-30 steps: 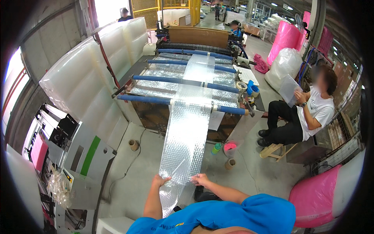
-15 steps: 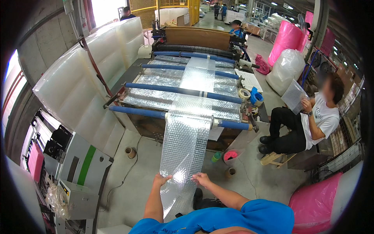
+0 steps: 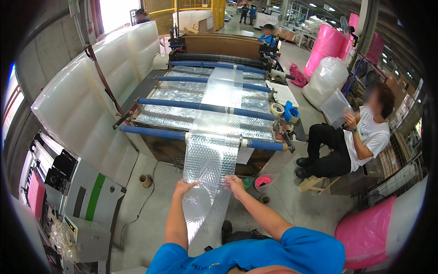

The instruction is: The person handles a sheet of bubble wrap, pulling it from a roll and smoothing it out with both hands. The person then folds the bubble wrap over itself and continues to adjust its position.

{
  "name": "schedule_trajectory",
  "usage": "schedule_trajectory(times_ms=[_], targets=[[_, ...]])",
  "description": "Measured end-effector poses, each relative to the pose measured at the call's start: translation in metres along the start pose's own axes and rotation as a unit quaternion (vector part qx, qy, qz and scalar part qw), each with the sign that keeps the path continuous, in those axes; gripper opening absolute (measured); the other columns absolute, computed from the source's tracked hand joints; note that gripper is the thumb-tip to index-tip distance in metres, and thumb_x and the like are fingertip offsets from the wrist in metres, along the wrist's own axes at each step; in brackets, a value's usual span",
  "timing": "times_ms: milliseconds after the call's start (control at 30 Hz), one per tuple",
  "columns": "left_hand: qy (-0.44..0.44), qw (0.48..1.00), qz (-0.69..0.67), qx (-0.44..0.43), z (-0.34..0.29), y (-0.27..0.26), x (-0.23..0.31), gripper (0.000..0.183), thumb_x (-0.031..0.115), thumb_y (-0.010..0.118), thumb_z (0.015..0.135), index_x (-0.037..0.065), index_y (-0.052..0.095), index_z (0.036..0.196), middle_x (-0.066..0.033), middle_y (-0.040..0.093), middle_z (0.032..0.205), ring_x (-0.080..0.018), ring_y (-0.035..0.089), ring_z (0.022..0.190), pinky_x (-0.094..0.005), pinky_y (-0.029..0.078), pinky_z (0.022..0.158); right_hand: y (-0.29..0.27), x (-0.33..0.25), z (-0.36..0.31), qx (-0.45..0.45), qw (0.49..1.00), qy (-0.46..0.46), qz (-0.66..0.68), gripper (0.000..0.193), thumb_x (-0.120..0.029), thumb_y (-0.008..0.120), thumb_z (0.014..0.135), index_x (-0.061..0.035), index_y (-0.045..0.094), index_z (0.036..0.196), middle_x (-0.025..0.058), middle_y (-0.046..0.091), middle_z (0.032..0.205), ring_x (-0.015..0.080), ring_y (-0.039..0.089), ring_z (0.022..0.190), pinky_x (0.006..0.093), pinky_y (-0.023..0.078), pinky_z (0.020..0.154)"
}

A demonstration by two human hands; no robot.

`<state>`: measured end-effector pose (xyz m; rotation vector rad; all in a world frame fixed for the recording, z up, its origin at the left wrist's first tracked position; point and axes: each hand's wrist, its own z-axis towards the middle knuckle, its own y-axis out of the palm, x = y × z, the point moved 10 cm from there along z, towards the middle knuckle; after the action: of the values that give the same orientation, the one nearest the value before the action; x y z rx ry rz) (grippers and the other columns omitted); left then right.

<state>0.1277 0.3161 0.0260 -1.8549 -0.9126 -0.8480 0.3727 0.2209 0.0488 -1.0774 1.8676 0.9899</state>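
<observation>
A long strip of clear bubble wrap (image 3: 211,157) runs from the machine over its front blue roller (image 3: 157,133) and hangs down toward me. My left hand (image 3: 185,187) pinches the strip's left edge, thumb lying on top. On the opposite edge, my right hand (image 3: 234,185) grips the film between thumb and fingers. Between my hands the film is slightly creased and shiny; its lower end drops past my forearms close to my body. Fingers under the sheet are partly hidden.
Rolls of tape (image 3: 290,114) lie on the machine's right side. At right a seated person (image 3: 365,132) holds a bubble wrap sheet. A pink-lined bin (image 3: 263,181) and a cardboard core (image 3: 145,181) stand on the floor. Large wrapped white stacks (image 3: 91,86) line the left.
Both hands have moved up along the strip toward the roller, still gripping its edges. The view has shifted slightly, and the seated person's sheet is tilted differently.
</observation>
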Motion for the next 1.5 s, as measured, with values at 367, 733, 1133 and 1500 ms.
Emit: schedule_trajectory(times_ms=[367,733,1133,1500], targets=[[-0.092,0.993,0.022,-0.064,-0.086,0.012,-0.084,0.098,0.051,0.073,0.049,-0.007,0.034,0.118,-0.0206,0.048,0.11,-0.0272,0.048,0.102,-0.0365,0.04,0.085,-0.03,-0.016,-0.068,0.169,0.907,0.046,0.384,0.036,-0.04,0.053,0.076,-0.0146,0.05,0.101,0.0023,0.053,0.093,0.0157,0.05,0.083,0.0318,0.042,0.072],[0.06,0.996,-0.005,0.069,-0.169,-0.011,-0.047,0.05,0.027,0.074,0.061,-0.006,0.053,0.091,-0.0125,0.06,0.082,-0.0182,0.057,0.073,-0.0296,0.045,0.066,-0.004,-0.371,-0.404,-0.448,0.415,-0.354,0.709,0.055,-0.049,0.034,0.082,0.0024,0.049,0.095,0.0131,0.051,0.088,0.0257,0.049,0.078,0.0384,0.042,0.067],[0.089,0.987,0.006,0.133,-0.188,-0.029,-0.037,0.044,0.027,0.065,0.071,-0.005,0.048,0.097,-0.0146,0.058,0.091,-0.0206,0.056,0.081,-0.0304,0.042,0.073,-0.025,-0.343,-0.582,-0.73,0.106,-0.414,0.533,0.047,-0.041,0.036,0.083,0.0021,0.05,0.093,0.0135,0.052,0.087,0.0257,0.05,0.076,0.0387,0.042,0.065],[0.106,0.988,-0.074,0.089,-0.172,-0.022,-0.06,0.043,0.021,0.067,0.069,-0.004,0.047,0.098,-0.0132,0.057,0.091,-0.0189,0.055,0.08,-0.0287,0.043,0.072,-0.01,-0.354,-0.563,-0.754,0.095,-0.408,0.505,0.039,-0.034,0.037,0.084,0.0018,0.052,0.091,0.0139,0.053,0.086,0.0256,0.051,0.074,0.0389,0.042,0.064]])
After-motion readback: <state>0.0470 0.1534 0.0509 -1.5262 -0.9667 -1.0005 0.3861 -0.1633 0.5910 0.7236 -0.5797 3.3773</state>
